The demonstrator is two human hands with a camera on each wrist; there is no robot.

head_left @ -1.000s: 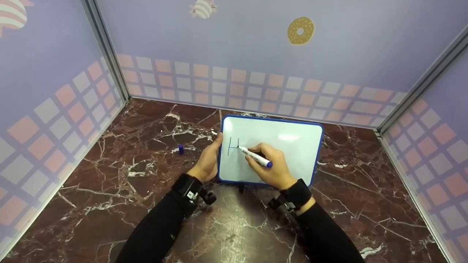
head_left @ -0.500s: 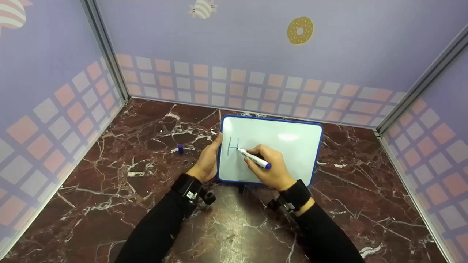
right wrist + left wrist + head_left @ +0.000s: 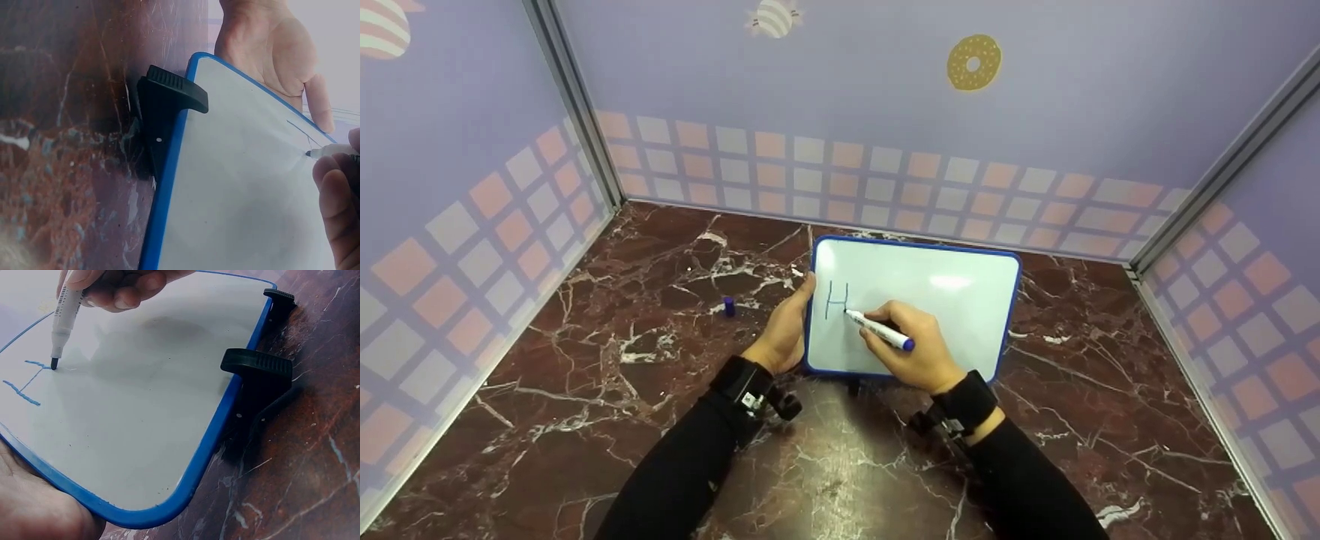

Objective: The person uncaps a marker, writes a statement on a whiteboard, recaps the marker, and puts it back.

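Note:
A small whiteboard with a blue frame leans back on black stand feet. My left hand grips its left edge, thumb along the frame; the other fingers are hidden behind the board. In my right hand a white marker with a blue end is pinched between thumb and fingers. Its dark tip touches the board at the lower part of the right stroke of a blue letter H. The left wrist view shows the marker tip at the end of that stroke.
The marker's blue cap stands on the dark red marbled table, left of my left hand. Lilac walls with pink and white squares enclose the table at the back and both sides.
The marker tip has moved slightly down the board in my right hand, lengthening the right stroke of the H downward. My left hand stays on the board's edge.

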